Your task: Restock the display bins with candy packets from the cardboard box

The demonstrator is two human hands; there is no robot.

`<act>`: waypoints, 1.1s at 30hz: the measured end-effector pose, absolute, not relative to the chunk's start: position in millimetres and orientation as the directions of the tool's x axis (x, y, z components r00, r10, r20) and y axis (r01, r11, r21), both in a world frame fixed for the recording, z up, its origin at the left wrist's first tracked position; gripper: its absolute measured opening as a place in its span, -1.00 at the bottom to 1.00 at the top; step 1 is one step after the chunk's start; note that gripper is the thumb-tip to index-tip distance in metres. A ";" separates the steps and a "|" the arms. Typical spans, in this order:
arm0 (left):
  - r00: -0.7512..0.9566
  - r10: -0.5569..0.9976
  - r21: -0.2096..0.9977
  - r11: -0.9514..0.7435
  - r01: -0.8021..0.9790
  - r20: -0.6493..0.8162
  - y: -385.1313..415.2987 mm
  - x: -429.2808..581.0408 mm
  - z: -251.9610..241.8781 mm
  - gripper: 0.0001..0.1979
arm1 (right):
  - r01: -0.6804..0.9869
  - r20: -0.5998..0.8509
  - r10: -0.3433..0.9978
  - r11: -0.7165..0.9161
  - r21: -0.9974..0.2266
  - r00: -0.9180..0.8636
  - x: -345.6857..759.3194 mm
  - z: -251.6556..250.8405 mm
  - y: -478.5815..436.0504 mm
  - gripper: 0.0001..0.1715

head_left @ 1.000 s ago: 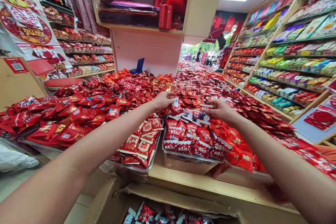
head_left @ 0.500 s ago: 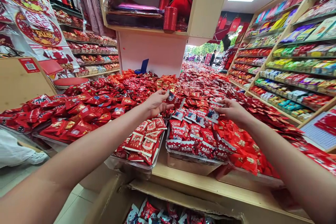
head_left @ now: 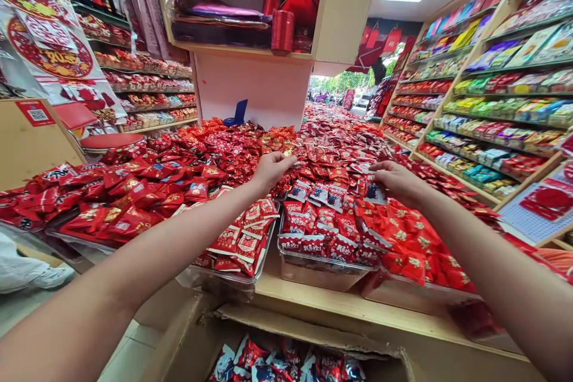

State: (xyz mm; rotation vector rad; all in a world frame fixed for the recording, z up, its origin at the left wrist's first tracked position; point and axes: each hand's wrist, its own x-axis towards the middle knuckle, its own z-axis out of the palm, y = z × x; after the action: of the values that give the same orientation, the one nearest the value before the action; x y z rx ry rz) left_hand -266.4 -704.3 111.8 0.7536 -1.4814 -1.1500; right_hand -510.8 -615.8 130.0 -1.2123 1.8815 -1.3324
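Note:
Over the middle of the display, my left hand (head_left: 271, 171) is pinched closed, its fingertips above the heaped red packets. A small pale bit shows at those fingertips, too little to name. My right hand (head_left: 397, 181) grips the edge of a dark blue and white candy packet (head_left: 375, 193) with thumb and fingers. Below and between the hands, a clear plastic bin (head_left: 320, 258) is filled with red, white and blue candy packets (head_left: 324, 224). Cream-and-red packets (head_left: 244, 239) lie in the bin to its left, and bright red packets (head_left: 414, 245) to its right.
An open cardboard box (head_left: 308, 327) with more packets stands below the wooden ledge (head_left: 313, 297). A cabinet (head_left: 344, 12) hangs above the far side. Stocked shelves (head_left: 505, 95) line the right wall. A person's shoe (head_left: 54, 274) shows at left.
The packet seen in my left hand is no longer visible there, and its fingers have drawn together. My right hand has lifted its packet slightly, away from the bin. The view has shifted slightly.

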 end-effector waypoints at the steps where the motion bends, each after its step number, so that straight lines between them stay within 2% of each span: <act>1: -0.228 -0.894 0.922 0.384 0.056 0.386 -706.2 -268.5 108.3 -0.78 | -0.373 0.070 -0.885 0.121 -0.920 -0.460 -512.2 127.5 -616.8 -0.78; 3: -0.227 -0.869 0.883 0.464 -0.068 0.439 -710.2 -273.3 102.3 -0.75 | -0.386 0.076 -0.875 0.131 -0.913 -0.478 -514.5 124.6 -620.2 -0.85; 6: -0.267 -0.833 0.811 0.542 -0.220 0.484 -715.1 -281.1 97.3 -0.79 | -0.420 0.110 -0.854 0.135 -0.898 -0.509 -518.7 126.9 -625.7 -0.96; 9: -0.313 -0.811 0.733 0.583 -0.351 0.495 -717.5 -289.2 95.6 -0.88 | -0.457 0.130 -0.854 0.136 -0.879 -0.503 -522.4 130.8 -627.7 -0.82; 14: -0.397 -0.802 0.616 0.598 -0.514 0.447 -722.4 -304.4 90.6 -0.88 | -0.472 0.072 -0.894 0.164 -0.866 -0.442 -523.2 124.6 -625.3 -0.73; 18: -0.446 -0.817 0.534 0.577 -0.618 0.366 -725.2 -311.4 87.8 -0.76 | -0.474 0.018 -0.916 0.191 -0.859 -0.402 -523.5 114.6 -625.4 -0.83; 21: -0.487 -0.818 0.450 0.575 -0.684 0.306 -722.7 -309.7 89.0 -0.77 | -0.502 -0.008 -0.929 0.207 -0.840 -0.370 -521.4 109.4 -626.9 -0.91; 23: -0.526 -0.810 0.382 0.586 -0.714 0.260 -719.5 -306.5 91.1 -0.80 | -0.533 -0.004 -0.937 0.202 -0.821 -0.349 -516.9 106.4 -629.8 -0.84; 27: -0.589 -0.787 0.227 0.617 -0.753 0.183 -713.9 -298.9 97.5 -0.77 | -0.614 0.078 -0.943 0.147 -0.776 -0.324 -500.9 99.5 -643.9 -0.76; 33: -0.681 -0.728 -0.001 0.683 -0.731 0.080 -715.9 -286.4 104.5 -0.72 | -0.734 0.195 -0.933 0.097 -0.672 -0.302 -471.8 90.3 -676.8 -0.82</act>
State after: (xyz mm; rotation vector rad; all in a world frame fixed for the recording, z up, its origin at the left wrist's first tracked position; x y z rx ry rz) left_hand -286.4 -715.9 104.5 1.2217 -2.8145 0.0497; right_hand -471.8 -676.8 90.3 -1.6545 2.0981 -1.0106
